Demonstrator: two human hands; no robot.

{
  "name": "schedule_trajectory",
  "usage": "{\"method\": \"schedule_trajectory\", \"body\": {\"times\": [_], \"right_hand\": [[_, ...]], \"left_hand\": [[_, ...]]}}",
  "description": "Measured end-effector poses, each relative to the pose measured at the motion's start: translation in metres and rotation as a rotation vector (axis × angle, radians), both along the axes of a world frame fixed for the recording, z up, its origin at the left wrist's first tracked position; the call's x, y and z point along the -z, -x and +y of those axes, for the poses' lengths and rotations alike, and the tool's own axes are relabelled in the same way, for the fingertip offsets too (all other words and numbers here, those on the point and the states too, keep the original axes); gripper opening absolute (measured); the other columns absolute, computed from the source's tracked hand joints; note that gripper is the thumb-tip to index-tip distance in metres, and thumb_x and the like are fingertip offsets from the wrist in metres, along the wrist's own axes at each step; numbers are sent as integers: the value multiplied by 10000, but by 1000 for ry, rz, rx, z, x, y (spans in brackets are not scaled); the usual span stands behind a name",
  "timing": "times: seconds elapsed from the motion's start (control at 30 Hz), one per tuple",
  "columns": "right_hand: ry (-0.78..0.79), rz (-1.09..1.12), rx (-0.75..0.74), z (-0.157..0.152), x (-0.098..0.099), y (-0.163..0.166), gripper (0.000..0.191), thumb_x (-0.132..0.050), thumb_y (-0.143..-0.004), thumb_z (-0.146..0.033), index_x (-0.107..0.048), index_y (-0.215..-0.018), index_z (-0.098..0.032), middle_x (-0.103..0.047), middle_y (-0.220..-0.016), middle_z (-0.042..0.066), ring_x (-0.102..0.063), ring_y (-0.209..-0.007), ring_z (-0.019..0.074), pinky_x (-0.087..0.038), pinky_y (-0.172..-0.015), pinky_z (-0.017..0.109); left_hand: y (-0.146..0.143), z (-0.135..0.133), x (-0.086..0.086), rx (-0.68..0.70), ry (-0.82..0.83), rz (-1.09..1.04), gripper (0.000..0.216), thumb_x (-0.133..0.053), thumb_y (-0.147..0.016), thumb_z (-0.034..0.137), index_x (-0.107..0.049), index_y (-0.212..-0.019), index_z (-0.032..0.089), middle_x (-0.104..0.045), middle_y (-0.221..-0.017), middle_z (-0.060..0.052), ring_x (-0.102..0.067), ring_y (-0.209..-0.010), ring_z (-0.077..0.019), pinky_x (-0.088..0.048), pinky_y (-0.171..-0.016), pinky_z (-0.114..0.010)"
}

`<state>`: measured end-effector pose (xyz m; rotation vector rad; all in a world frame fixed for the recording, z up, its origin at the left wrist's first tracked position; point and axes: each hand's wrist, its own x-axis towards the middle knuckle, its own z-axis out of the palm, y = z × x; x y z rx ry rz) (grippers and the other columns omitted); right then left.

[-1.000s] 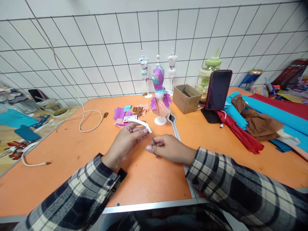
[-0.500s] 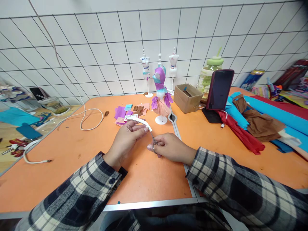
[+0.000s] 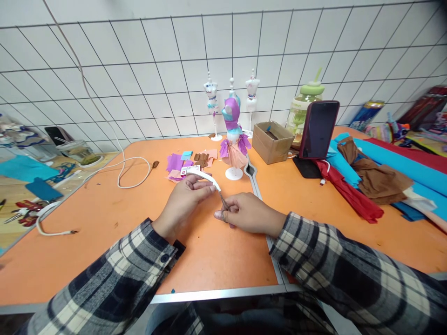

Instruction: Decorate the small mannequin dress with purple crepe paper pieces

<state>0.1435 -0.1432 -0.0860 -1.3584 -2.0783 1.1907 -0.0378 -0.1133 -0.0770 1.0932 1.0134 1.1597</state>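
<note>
The left hand (image 3: 183,200) pinches a narrow white strip (image 3: 206,177) between thumb and fingertips and holds it raised a little above the orange desk (image 3: 104,218). This seems meant to leave the strip's near end free of the surface. The right hand (image 3: 246,214) is curled around small metal scissors (image 3: 222,204), with a finger through a handle ring. Its heel rests on the desk, probably to steady it.

The strip's long axis runs from far left to near right in a shallow arch, and its lower end points down towards the scissors. The scissors lie almost in line with it, tips pointing up and away to meet that end and rings nearest the person. Whether the blades are parted is too small to tell.

Just beyond the hands lies a heap of purple, pink, brown and blue fabric scraps (image 3: 185,164). Beside them stands a doll-sized mannequin in purple and teal cloth (image 3: 233,135). Further right are an open brown cardboard box (image 3: 272,142) and a dark phone propped upright (image 3: 318,130).
</note>
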Motion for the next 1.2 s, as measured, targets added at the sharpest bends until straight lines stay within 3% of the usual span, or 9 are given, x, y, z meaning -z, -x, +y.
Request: {"method": "schedule_trajectory", "body": {"times": [0.17, 0.63, 0.87, 1.2], "right_hand": [[-75, -51, 36, -2, -1, 3, 451, -597, -861, -610, -580, -691, -192, -591, -618, -23, -534, -600, 116, -321, -548, 251], [87, 94, -14, 3, 2, -1, 411, -624, -863, -547, -580, -685, -179, -599, -562, -18, -552, -507, 102, -376, -514, 235], [-77, -60, 59, 2, -3, 0, 374, -640, -843, -550, -599, -723, -199, -547, -627, -28, -502, -580, 108, -306, -507, 243], [287, 123, 43, -1, -7, 1, 530, -640, -791, -706, -619, -796, -177, -685, -786, 51, -559, -594, 120, -478, -421, 208]], "left_hand": [[-1, -1, -2, 44, 68, -23, 382, -891, -563, 162, -665, -870, 133, -747, -779, -35, -690, -729, -149, -530, -724, -265], [2, 2, -4, 11, 57, -59, 320, -885, -587, 146, -685, -836, 147, -737, -781, -16, -685, -740, -139, -525, -735, -258], [1, 1, -1, -17, 11, -39, 345, -880, -574, 149, -687, -859, 138, -738, -799, -19, -673, -731, -126, -511, -726, -246], [-1, -1, 5, -47, -92, 105, 346, -880, -615, 218, -710, -911, 158, -750, -851, -41, -689, -796, -164, -503, -771, -269]]}}
